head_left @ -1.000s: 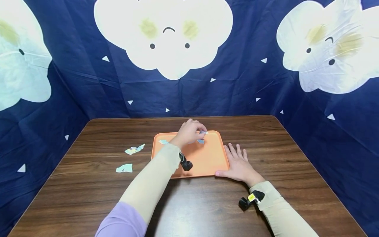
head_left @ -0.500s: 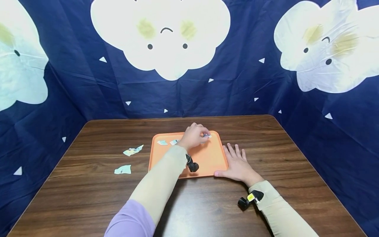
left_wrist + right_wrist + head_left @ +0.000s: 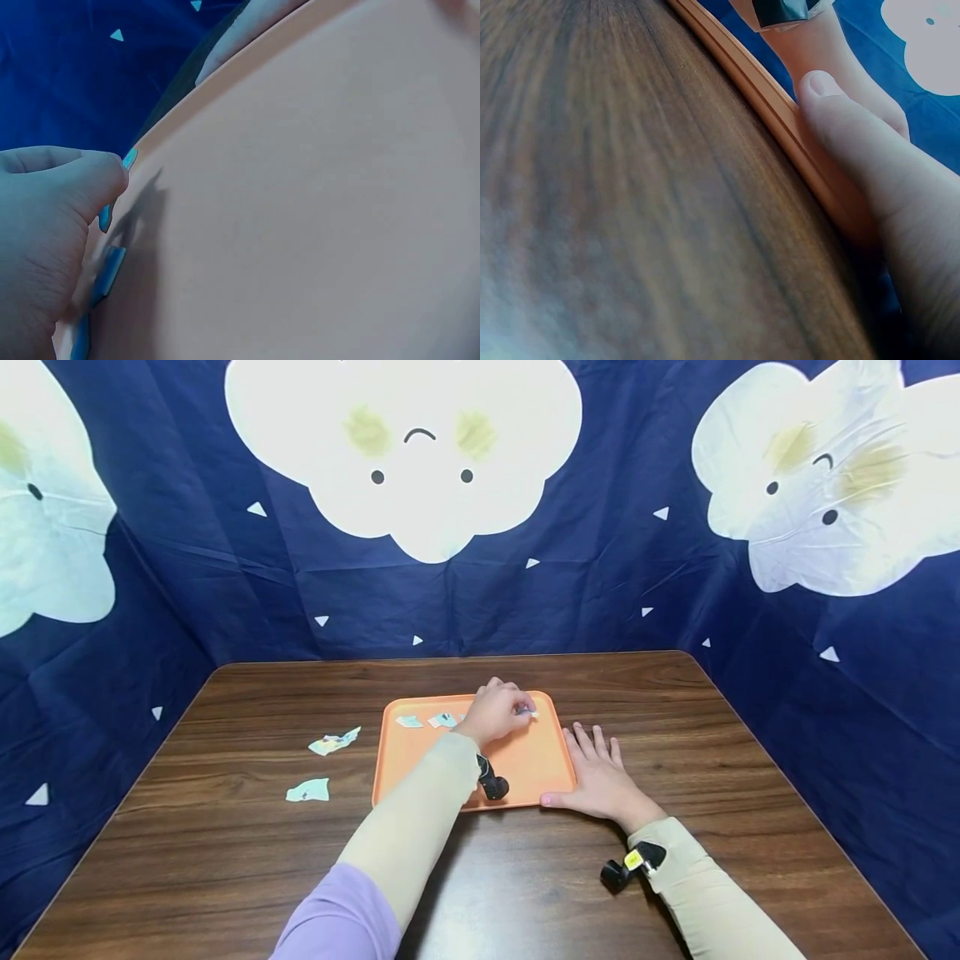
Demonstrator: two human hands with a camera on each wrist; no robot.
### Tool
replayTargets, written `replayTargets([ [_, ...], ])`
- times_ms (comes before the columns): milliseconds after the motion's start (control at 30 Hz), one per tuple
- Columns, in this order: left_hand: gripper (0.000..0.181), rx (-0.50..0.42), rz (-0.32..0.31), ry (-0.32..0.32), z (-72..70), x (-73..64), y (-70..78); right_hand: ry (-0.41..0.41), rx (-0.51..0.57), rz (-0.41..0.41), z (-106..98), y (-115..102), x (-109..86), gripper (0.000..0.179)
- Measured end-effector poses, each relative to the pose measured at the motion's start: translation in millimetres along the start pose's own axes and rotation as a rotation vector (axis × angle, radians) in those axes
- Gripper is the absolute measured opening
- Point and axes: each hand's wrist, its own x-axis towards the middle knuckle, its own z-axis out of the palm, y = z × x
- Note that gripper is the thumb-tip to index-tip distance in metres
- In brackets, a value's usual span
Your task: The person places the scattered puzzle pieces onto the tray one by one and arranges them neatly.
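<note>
An orange tray (image 3: 534,770) lies on the table, with several torn paper pieces in a row along its far side. Two of them show in the head view: a pale piece (image 3: 409,722) and a patterned piece (image 3: 442,720). My left hand (image 3: 495,712) is over the tray's far right part and pinches a torn paper piece (image 3: 105,217) between thumb and fingers. Below it in the left wrist view, another blue piece (image 3: 111,270) lies near the rim. My right hand (image 3: 600,781) rests with spread fingers at the tray's right edge, its thumb (image 3: 832,112) on the rim.
On the wooden table (image 3: 187,860), left of the tray, lie a colourful torn paper piece (image 3: 334,741) and a pale green one (image 3: 308,790). A dark blue curtain (image 3: 360,585) with white clouds hangs around the table's far side and flanks.
My left hand has moved slightly right and nearer to me, lower over the tray, with the paper piece in it. Pieces behind it have come into view. The right hand stays put.
</note>
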Motion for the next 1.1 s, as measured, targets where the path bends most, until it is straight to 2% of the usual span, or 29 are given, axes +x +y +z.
replayTargets([
  [367,0.009,0.076,-0.002,0.003,7.5,3.6,1.7,-0.003,0.000,0.003,0.4,0.2,0.7,0.130],
  [533,0.009,0.103,-0.012,-0.017,10.3,2.7,1.2,-0.004,-0.001,0.002,0.4,-0.2,0.8,0.129],
  [900,0.020,0.114,0.005,-0.029,7.1,-2.2,4.8,-0.006,-0.003,0.005,-2.3,-1.4,-1.3,0.128],
  [1100,0.026,0.042,-0.001,-0.020,2.6,-3.9,-0.1,-0.010,0.000,0.006,-1.4,-0.9,-0.9,0.128],
])
